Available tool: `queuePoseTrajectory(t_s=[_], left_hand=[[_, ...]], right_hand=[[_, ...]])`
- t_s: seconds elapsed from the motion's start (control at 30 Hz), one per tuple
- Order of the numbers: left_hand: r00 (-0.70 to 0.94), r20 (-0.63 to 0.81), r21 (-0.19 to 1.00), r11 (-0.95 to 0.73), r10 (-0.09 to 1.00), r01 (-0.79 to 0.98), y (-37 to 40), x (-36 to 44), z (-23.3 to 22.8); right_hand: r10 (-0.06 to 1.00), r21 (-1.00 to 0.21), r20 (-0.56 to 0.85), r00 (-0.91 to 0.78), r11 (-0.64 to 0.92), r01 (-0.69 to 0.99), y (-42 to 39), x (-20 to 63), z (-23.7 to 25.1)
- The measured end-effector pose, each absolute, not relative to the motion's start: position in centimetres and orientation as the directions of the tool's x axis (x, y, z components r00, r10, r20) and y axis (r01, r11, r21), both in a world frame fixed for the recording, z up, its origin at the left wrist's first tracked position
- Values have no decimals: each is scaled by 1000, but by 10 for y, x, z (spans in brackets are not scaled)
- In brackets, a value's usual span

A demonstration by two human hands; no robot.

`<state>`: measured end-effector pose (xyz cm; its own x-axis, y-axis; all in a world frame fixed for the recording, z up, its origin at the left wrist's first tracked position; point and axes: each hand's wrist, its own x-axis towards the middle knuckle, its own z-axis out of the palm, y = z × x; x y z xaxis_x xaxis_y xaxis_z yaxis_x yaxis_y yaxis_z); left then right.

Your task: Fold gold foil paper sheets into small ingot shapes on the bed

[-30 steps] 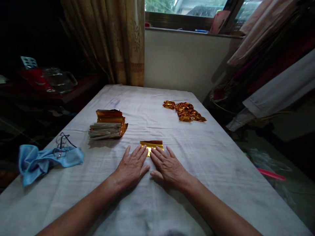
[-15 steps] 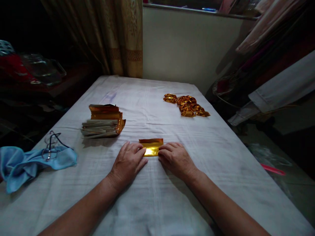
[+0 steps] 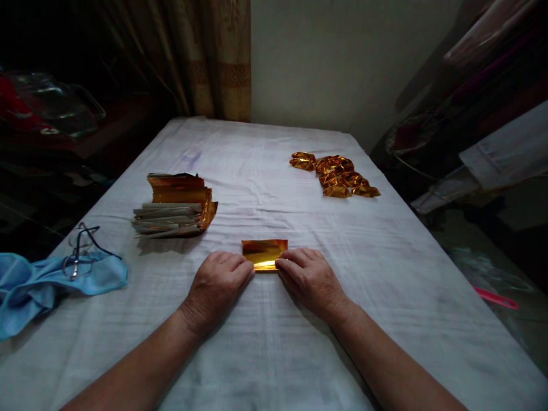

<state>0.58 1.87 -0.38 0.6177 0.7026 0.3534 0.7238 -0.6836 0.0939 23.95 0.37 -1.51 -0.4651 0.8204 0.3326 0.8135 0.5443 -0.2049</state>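
Observation:
A shiny gold foil paper (image 3: pixel 264 251) lies on the white cloth in front of me, with a narrow fold along its near edge. My left hand (image 3: pixel 221 282) pinches its near left corner between thumb and fingers. At the near right corner, my right hand (image 3: pixel 309 279) grips the same paper with its fingers curled together. Left of and beyond my hands sits a stack of gold foil papers (image 3: pixel 177 191), bent over so that grey undersides show. Several folded gold foil pieces (image 3: pixel 338 174) lie in a group at the far right.
The surface is spread with a wrinkled white cloth (image 3: pixel 257 354). A light blue cloth (image 3: pixel 98 271) with eyeglasses (image 3: pixel 79 257) on it lies at the left edge. A glass jug (image 3: pixel 55 103) stands at far left. Clothes hang at right; a pink-handled thing (image 3: pixel 496 298) lies below.
My left fingers have closed in on the paper's near left corner, and its near edge is now folded narrowly. My view has tilted down slightly.

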Motion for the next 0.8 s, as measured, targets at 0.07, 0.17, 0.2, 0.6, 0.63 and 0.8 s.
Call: queuePoseTrajectory(t_s=[0.07,0.17,0.2,0.6,0.63,0.8], left_hand=[[585,357,139,-660,728,738,20,6,-4],[568,334,202,-646,752,736,22,3,-5],[565,322,229,-642,759,732,23,3,-5],[431,265,328,-501,862,800,25,7,-3],[424,258,320,-491,868,810,25,7,-3],[395,249,322,-460,884,827,26,9,-3]], right_hand=[[835,-219,329,-441,522,825,4,239,-16],[865,-273,331,-377,470,839,5,237,-18],[876,-296,330,-350,449,843,5,236,-18],[943,-405,288,-169,280,870,6,236,-16],[945,-410,289,-155,268,872,6,236,-17],[948,-423,295,-118,240,874,10,236,-19]])
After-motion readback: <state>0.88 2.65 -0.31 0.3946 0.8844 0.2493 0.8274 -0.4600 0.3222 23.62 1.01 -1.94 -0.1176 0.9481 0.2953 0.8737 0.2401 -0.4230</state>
